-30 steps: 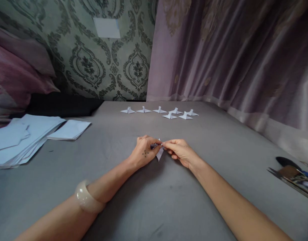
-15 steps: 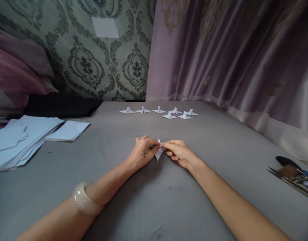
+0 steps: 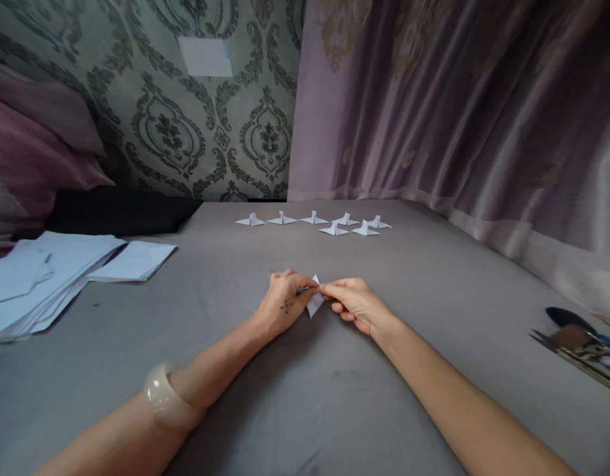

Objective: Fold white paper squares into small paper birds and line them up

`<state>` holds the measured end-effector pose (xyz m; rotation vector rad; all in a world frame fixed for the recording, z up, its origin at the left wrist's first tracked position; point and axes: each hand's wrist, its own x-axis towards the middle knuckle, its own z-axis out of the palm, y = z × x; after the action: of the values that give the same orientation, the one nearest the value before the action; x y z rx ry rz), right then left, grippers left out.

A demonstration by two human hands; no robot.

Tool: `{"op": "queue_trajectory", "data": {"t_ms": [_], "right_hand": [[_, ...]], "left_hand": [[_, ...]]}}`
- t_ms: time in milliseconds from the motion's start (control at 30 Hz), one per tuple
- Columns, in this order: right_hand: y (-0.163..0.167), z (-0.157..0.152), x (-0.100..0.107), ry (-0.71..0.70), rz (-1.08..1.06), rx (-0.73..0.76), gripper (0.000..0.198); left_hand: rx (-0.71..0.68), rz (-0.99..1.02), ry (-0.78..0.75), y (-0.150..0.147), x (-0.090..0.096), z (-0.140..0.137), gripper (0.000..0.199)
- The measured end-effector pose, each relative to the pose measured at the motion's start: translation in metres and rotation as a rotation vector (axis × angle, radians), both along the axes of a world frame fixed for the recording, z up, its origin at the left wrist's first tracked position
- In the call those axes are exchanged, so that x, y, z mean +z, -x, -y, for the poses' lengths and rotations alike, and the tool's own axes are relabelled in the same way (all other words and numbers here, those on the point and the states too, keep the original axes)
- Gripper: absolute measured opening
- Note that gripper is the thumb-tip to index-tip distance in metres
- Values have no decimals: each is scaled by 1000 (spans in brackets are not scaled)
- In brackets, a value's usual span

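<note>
Between my two hands is a small folded white paper piece (image 3: pixel 315 304), with one pointed end toward me and another pointing away. My left hand (image 3: pixel 286 297) pinches it from the left with thumb and forefinger. From the right, my right hand (image 3: pixel 353 303) pinches its middle, the other fingers curled under. The fingertips of both hands nearly meet and hide the paper's centre. Farther back stand several folded paper figures with flat pointed wings, among them a left one (image 3: pixel 251 219) and a front one (image 3: pixel 334 229).
At the left lie a stack of white paper sheets (image 3: pixel 61 264) and a smaller paper pile (image 3: pixel 136 260), with a black cloth (image 3: pixel 121 210) behind. Scissors (image 3: pixel 566 350) and other small items are at the right edge. A purple curtain (image 3: pixel 384 119) borders the grey table surface (image 3: pixel 225 258).
Both hands keep their pinch on the folded paper in nearly the same place. The fingertips have shifted only slightly, and the view has moved a little.
</note>
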<state>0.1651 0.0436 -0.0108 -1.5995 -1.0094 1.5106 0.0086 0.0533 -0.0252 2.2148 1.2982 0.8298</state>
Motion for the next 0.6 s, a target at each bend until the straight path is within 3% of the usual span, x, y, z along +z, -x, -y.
{"op": "queue_trajectory", "data": {"t_ms": [600], "right_hand": [[-2,-1,4,27,57,42,17]], "left_hand": [[-46,-34,-122,-2,-1,0,18]]}}
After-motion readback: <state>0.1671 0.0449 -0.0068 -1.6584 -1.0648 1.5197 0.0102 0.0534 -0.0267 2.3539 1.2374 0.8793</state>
